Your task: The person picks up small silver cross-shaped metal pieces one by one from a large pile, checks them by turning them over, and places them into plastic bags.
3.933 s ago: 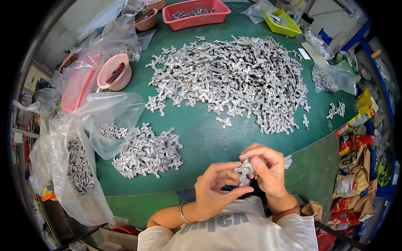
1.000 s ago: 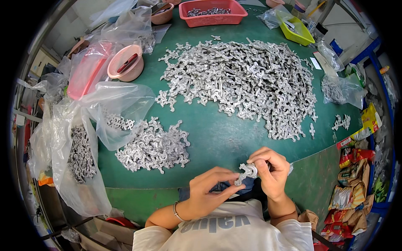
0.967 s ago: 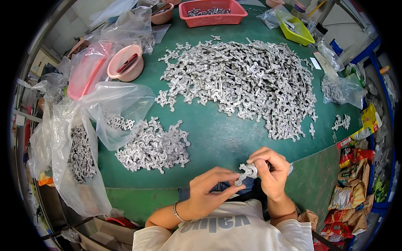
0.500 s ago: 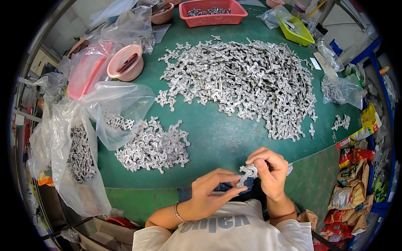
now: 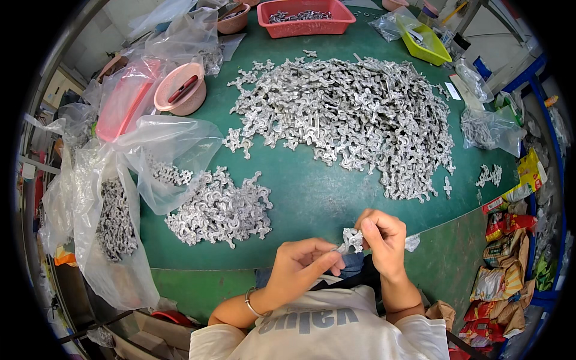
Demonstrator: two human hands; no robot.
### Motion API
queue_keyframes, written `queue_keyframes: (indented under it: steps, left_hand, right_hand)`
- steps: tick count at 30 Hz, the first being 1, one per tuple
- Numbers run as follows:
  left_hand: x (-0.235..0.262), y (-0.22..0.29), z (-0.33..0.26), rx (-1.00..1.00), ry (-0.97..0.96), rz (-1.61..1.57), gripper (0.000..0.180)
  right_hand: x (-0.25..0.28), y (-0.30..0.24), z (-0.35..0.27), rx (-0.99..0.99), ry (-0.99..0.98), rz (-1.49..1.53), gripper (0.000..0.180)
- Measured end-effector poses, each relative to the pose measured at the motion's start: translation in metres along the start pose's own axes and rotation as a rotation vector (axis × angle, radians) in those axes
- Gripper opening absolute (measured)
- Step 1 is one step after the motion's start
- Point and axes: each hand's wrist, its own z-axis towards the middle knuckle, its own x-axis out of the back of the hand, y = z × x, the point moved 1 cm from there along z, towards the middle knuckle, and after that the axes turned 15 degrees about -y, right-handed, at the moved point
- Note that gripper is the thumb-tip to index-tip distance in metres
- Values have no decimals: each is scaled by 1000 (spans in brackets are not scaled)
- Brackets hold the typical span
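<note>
Just beyond my lap, a small silver-grey metal casting (image 5: 353, 239) with rounded lobes is held between my two hands. My left hand (image 5: 305, 264) pinches its lower left end between thumb and fingers. On its other side, my right hand (image 5: 384, 241) grips it with thumb and curled fingers, which cover part of it. To the left, a smaller pile of like castings (image 5: 222, 210) lies on the green table (image 5: 300, 207). A large heap of castings (image 5: 354, 114) spreads over the middle and far part of the table.
Clear plastic bags with metal parts (image 5: 114, 222) stand at the left. A pink bowl (image 5: 198, 99) holds a red-handled tool. Farther back are a red basin (image 5: 306, 27) of parts and a yellow-green basket (image 5: 426, 51). Packages (image 5: 504, 264) line the right side.
The casting has been turned in my fingers, showing another side. My left hand's fingers have closed in more, and my right hand has shifted slightly. The piles stay as they were.
</note>
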Motion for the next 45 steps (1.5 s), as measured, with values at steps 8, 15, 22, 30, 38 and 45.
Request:
queue_keyframes:
  steps: [8,15,22,30,38,45]
  left_hand:
    - [3,-4,0,5,-36,-79,13]
    - [0,6,4,92,-1,-214,14]
    - [-8,6,2,-36,42,76,9]
    - [3,3,3,139,-141,-226,12]
    - [-2,1,3,114,-132,-233,12]
    - [-4,4,3,132,-126,-175,12]
  right_hand:
    - [0,-2,1,71,-13,-18,21]
    - [5,0,4,317,-20,-202,15]
    - [4,-2,0,168,-21,80,11]
    - [2,0,-1,148,26,55,14]
    - [0,3,-1,160,25,51,14]
    - [0,6,-1,171,17,92,14]
